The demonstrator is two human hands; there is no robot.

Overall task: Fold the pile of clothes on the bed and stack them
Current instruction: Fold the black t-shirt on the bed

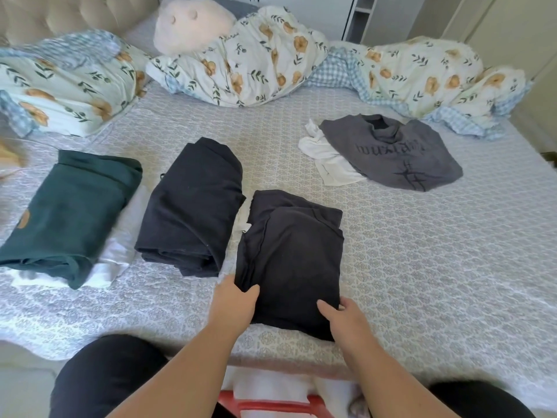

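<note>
A folded black garment point(291, 260) lay flat on the near part of the bed point(422, 267), creased across its top. The left hand point(233, 301) pinched its near left corner, thumb over the cloth; the right hand point(346, 319) gripped its near right edge, fingers tucked under.

- Black garment point(289, 260): matt, soft knit cloth, faintly linty; both hands touch its near edge
- Second black bundle point(193, 206): the same dull cloth — thick, folded in layers
- Green garment point(69, 218): matt, heavy cotton-like cloth; a small tan patch point(23, 221), leathery in look
- White cloth point(116, 251) under it: smooth, slightly glossy
- Grey top point(394, 155): fuzzy, rough-napped cloth with dark print
- Bedspread point(422, 251): quilted, patterned cloth — matt
- Duvet point(250, 64): crinkled floral cotton; plush cushion point(190, 25) fluffy
</note>
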